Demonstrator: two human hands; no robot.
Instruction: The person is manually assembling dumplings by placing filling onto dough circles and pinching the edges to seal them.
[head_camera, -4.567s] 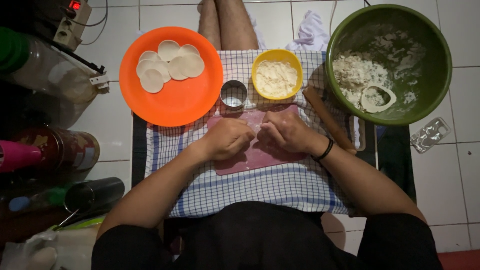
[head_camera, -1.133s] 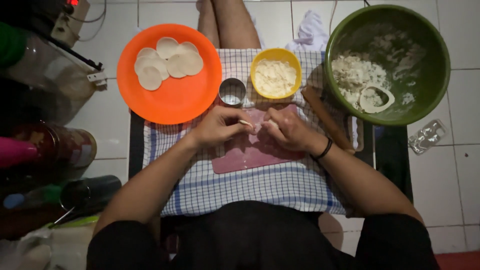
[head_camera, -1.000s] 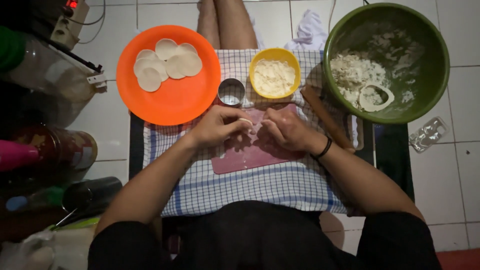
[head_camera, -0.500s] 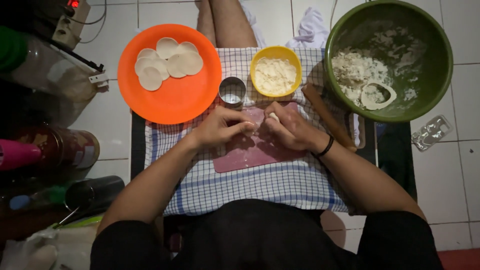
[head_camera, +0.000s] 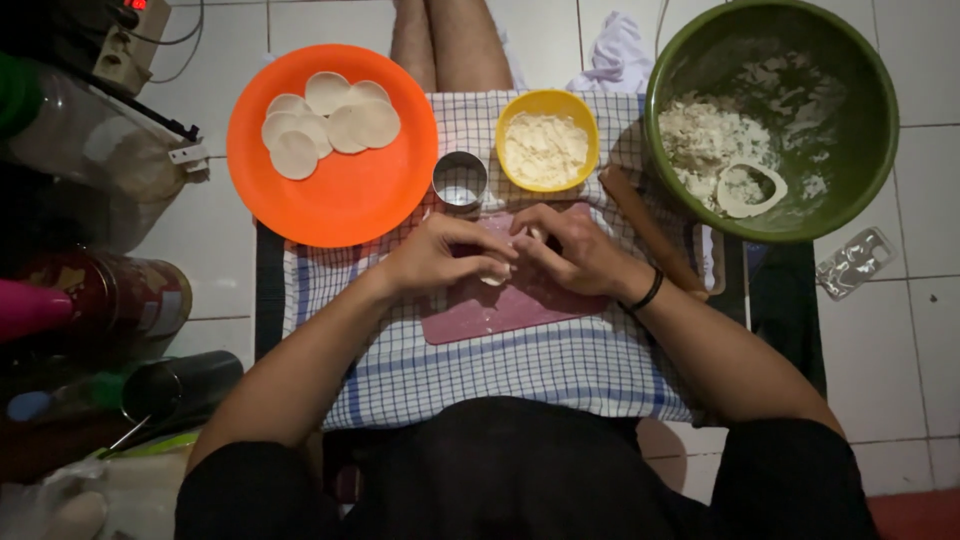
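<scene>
My left hand (head_camera: 445, 255) and my right hand (head_camera: 570, 248) meet over a pink cutting mat (head_camera: 500, 310) on a blue-checked cloth (head_camera: 520, 365). Both pinch a small pale piece of dough (head_camera: 497, 275) between the fingertips; most of it is hidden by the fingers. A black band sits on my right wrist. Just beyond the hands stand a round metal cutter (head_camera: 459, 181) and a yellow bowl (head_camera: 547, 140) of pale crumbly filling. An orange plate (head_camera: 340, 190) at the upper left holds several flat dough rounds (head_camera: 330, 122).
A large green bowl (head_camera: 775, 115) with dough scraps and flour sits at the upper right, a wooden rolling pin (head_camera: 650, 230) beside it. Jars, bottles and a dark cup crowd the left edge. A person's bare legs show at the top. White tiled floor surrounds the low table.
My hands stay over the pink mat, working the dough piece; the fingers have shifted slightly closer together. Plate, bowls and cutter have not moved.
</scene>
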